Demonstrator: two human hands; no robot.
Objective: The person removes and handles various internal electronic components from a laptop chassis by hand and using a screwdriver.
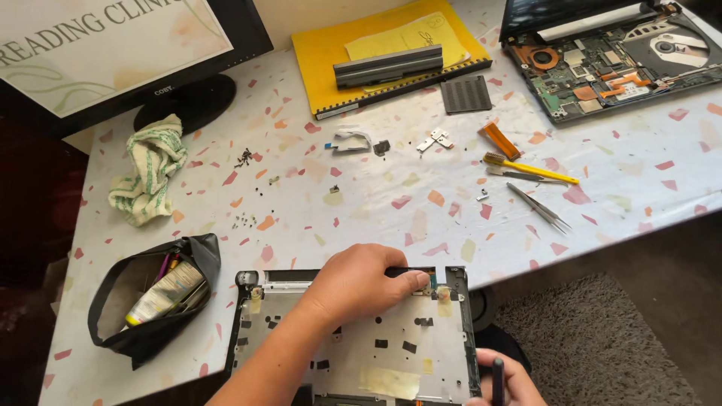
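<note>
A grey laptop cover panel (pixel 421 353) with black tape patches lies inside-up at the table's near edge. My left hand (pixel 361 286) lies on its upper edge, fingers curled onto a black strip by a small connector (pixel 435 280). My right hand (pixel 508 383) is at the panel's lower right corner, closed around a slim black tool (pixel 497 374) that points up. Most of that hand is cut off by the frame.
An opened laptop base (pixel 602 68) sits far right. A battery (pixel 387 66) lies on a yellow folder (pixel 323 53). Tweezers (pixel 538 207), a yellow-handled tool (pixel 530 169), brackets (pixel 435 139) and loose screws (pixel 244 158) dot the table. Cloth (pixel 150 169), black pouch (pixel 128 331) and monitor (pixel 113 45) stand left.
</note>
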